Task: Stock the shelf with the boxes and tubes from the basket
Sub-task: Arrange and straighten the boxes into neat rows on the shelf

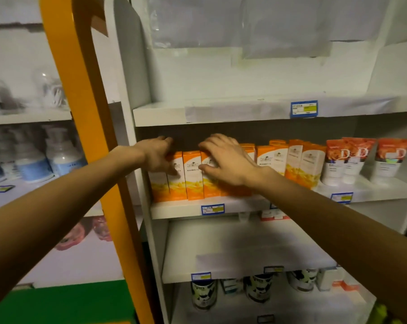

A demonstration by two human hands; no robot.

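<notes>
A row of orange and white boxes (193,176) stands upright along the front of the middle shelf (235,205). My left hand (159,155) grips the tops of the leftmost boxes, fingers over their upper edges. My right hand (223,159) lies with spread fingers over the boxes just right of it. More of the same boxes (300,162) continue to the right. Three orange and white tubes (348,160) stand cap down at the shelf's right end. The basket is not in view.
An orange frame post (85,108) runs down on the left, in front of my left forearm. The shelf above (221,112) and the shelf below (244,251) are bare. Cans (203,296) stand on the bottom shelf. Bottles (57,157) fill the left unit.
</notes>
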